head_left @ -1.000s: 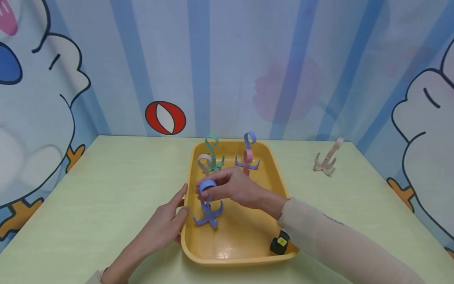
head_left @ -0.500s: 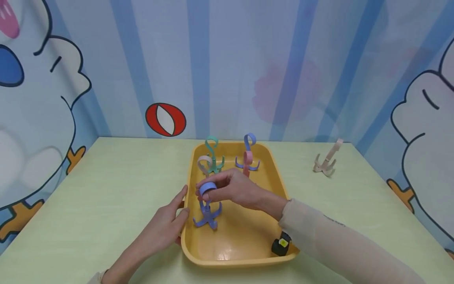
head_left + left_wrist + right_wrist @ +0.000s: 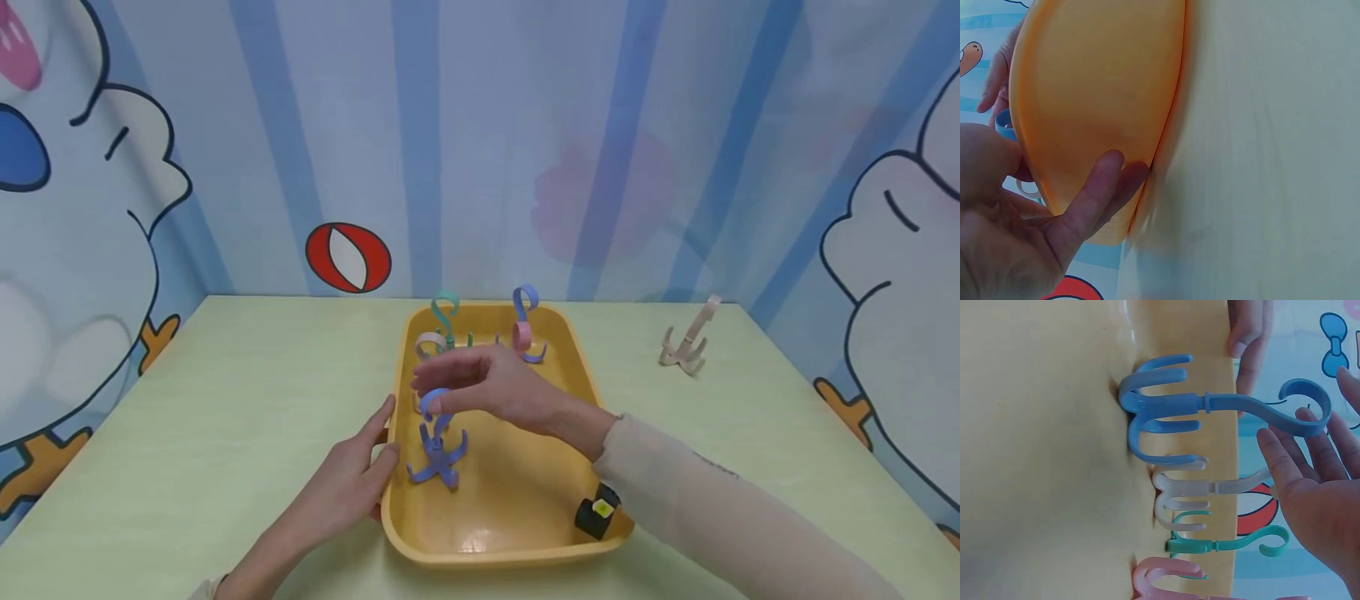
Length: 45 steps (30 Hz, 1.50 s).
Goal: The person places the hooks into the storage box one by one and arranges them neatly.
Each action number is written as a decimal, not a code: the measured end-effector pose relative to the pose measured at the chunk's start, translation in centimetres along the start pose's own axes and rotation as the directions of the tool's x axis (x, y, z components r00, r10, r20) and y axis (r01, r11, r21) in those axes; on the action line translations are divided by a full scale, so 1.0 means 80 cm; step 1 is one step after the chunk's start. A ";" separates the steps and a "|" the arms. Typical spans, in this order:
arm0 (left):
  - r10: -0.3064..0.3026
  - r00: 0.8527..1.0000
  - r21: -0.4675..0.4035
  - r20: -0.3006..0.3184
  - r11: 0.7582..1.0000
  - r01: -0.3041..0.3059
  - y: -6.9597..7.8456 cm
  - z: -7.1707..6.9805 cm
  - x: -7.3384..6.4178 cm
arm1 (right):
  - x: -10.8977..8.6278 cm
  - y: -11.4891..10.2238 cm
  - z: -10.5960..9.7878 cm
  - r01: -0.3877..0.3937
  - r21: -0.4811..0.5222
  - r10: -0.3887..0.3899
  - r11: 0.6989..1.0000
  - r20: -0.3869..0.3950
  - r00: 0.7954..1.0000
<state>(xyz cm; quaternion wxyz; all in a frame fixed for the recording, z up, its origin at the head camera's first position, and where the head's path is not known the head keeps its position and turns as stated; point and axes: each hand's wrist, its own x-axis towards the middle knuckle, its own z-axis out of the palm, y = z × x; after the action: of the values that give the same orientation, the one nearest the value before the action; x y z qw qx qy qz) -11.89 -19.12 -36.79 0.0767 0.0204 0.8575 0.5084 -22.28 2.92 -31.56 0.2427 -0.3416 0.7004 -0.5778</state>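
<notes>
A blue four-prong hanging hook (image 3: pixel 437 458) stands upright in the near left part of the yellow tray (image 3: pixel 487 557). My right hand (image 3: pixel 510 392) is around its curved top; in the right wrist view the fingers (image 3: pixel 1282 453) are spread beside the blue loop (image 3: pixel 1304 428), uncurled. My left hand (image 3: pixel 345 479) holds the tray's left wall, thumb and index at the rim; the left wrist view shows other fingers (image 3: pixel 1094 194) along its outside. Behind the blue hook stand a white hook (image 3: pixel 1182 487), a green hook (image 3: pixel 1191 545) and a pink hook (image 3: pixel 1163 575).
Another blue hook (image 3: pixel 527 300) stands at the tray's far end, partly behind the pink one. A pale pink hook (image 3: pixel 684 354) stands on the table (image 3: pixel 262 400) at the back right. A black device (image 3: pixel 596 512) sits at my right wrist. A printed backdrop (image 3: pixel 487 150) rises behind.
My right hand's fingers have loosened and spread from the blue hook's loop, and the loop has turned. The left hand stays on the tray's side.
</notes>
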 end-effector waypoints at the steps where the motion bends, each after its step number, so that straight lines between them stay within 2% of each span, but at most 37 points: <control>1: -0.001 1.000 0.002 -0.001 1.000 0.001 0.000 0.000 0.000 | -0.001 -0.002 -0.001 0.000 0.000 0.000 1.000 -0.002 1.000; 12: 0.000 1.000 0.005 -0.013 1.000 0.000 0.000 0.002 0.001 | -0.010 -0.018 -0.017 0.055 -0.029 -0.057 0.998 -0.074 0.996; 17: 0.000 1.000 0.007 -0.012 1.000 0.000 -0.001 0.003 0.001 | -0.017 -0.021 -0.028 0.069 -0.002 -0.068 0.998 -0.146 0.987; 24: -0.003 1.000 0.009 -0.004 1.000 0.003 -0.002 0.004 0.002 | -0.032 -0.021 -0.045 0.065 -0.045 -0.074 0.997 -0.220 0.973; 33: -0.003 1.000 0.019 0.001 1.000 0.003 0.000 0.002 0.001 | -0.051 -0.015 -0.069 0.042 -0.010 -0.043 0.999 -0.303 0.952; 40: 0.012 1.000 0.007 0.002 1.000 -0.012 -0.001 0.001 0.000 | -0.065 -0.011 -0.086 0.092 0.129 -0.042 0.987 -0.348 0.936; 45: 0.008 1.000 0.004 0.002 1.000 -0.008 0.000 0.002 0.000 | -0.076 -0.003 -0.100 0.082 0.137 -0.022 0.987 -0.391 0.920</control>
<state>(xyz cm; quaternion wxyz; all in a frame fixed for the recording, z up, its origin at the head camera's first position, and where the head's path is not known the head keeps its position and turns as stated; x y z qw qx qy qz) -11.86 -18.99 -36.87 0.0756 0.0245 0.8583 0.5070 -24.20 12.67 -29.94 0.1089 -0.2198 0.6796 -0.6913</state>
